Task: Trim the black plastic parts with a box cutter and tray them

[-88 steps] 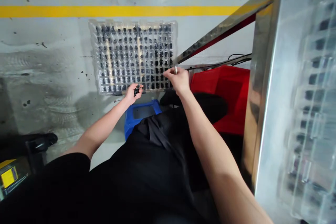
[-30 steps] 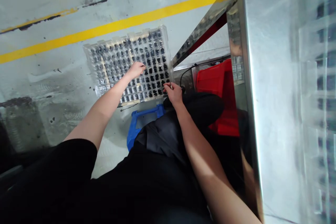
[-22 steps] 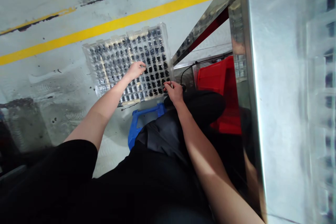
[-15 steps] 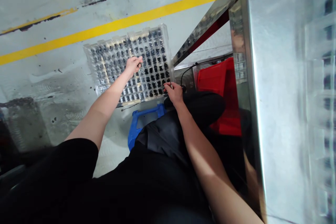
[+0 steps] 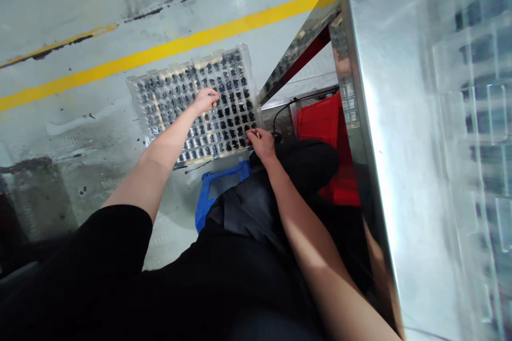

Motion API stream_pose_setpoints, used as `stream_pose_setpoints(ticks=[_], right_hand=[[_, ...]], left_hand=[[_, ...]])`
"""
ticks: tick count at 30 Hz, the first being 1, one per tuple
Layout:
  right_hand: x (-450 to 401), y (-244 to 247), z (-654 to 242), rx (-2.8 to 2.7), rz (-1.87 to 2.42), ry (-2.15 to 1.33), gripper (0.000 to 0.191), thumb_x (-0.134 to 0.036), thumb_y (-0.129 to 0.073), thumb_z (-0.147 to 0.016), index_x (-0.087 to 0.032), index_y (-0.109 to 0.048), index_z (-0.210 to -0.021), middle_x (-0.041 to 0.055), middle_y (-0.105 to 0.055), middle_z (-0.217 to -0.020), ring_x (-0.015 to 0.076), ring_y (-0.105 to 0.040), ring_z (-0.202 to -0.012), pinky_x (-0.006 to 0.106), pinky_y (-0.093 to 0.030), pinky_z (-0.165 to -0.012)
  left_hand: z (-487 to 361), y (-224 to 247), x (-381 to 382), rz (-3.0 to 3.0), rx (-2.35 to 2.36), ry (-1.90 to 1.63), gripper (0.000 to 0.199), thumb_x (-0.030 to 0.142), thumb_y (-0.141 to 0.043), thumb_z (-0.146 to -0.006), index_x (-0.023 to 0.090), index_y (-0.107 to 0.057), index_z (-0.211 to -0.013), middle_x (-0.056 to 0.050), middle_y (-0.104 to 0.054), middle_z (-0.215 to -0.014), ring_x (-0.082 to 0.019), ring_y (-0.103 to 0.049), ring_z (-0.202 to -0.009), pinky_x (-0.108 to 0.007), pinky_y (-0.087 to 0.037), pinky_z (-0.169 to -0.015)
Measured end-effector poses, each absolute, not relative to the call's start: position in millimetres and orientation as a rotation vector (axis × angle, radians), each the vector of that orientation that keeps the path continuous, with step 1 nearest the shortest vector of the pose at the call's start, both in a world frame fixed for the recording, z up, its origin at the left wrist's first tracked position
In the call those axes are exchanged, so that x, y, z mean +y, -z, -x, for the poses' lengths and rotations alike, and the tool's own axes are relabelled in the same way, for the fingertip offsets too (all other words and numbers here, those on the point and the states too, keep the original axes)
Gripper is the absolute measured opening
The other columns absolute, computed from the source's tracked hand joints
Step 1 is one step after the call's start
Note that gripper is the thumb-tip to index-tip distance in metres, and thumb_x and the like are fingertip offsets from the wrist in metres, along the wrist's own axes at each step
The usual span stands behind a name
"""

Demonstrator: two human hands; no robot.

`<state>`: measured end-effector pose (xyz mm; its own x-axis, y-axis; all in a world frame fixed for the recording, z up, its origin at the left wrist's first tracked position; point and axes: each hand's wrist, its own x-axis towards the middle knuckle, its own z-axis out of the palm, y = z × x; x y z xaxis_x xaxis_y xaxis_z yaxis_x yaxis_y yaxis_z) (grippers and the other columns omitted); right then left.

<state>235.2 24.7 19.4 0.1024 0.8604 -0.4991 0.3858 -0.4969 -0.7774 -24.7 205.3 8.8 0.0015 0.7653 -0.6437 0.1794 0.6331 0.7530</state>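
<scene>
A clear plastic tray (image 5: 160, 97) with many small cells lies on the grey floor in front of my knees. Most cells hold small black parts (image 5: 236, 117). My left hand (image 5: 205, 100) reaches over the tray's middle with its fingers bunched and its tips down on a cell; what they hold is hidden. My right hand (image 5: 263, 142) rests at the tray's near right corner, pinched on a thin metal tool (image 5: 256, 132) that points at the last cells.
A blue plastic stool (image 5: 208, 194) shows under my black-clad legs. A red bin (image 5: 322, 120) and a black cable (image 5: 294, 102) sit under a shiny metal bench (image 5: 384, 117) on the right. Blurred clear trays (image 5: 480, 117) lie on it. A yellow line (image 5: 160, 53) crosses the floor.
My left hand, seen earlier at the tray's near edge with black parts in it, has reached out over the tray's middle. The right hand has stayed at the near right corner.
</scene>
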Motion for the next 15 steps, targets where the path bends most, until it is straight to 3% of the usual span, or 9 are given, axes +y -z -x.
stream_pose_setpoints(ticks=[6,15], right_hand=[[26,-20,-234,-1.211,1.942,-1.4,0.032,-0.047,-0.076,-0.113,-0.015,-0.078,-0.112,0.0032,-0.077,-0.096,0.0197,-0.075,-0.091,0.041,-0.065,-0.094],[28,-24,-231,-1.215,1.935,-1.435,0.029,-0.044,-0.076,-0.113,-0.015,-0.078,-0.113,0.0037,-0.076,-0.099,0.0191,-0.074,-0.092,0.04,-0.065,-0.093]], left_hand=[[31,-3,207,-0.806,1.483,-0.575,0.02,0.021,-0.087,-0.089,0.018,-0.068,-0.094,-0.001,-0.064,-0.068,-0.007,-0.035,-0.045,-0.02,-0.014,-0.052],[48,-7,208,-0.72,1.39,-0.557,0.025,0.019,-0.078,-0.072,0.015,-0.07,-0.095,-0.004,-0.068,-0.073,-0.006,-0.038,-0.044,-0.02,-0.019,-0.044]])
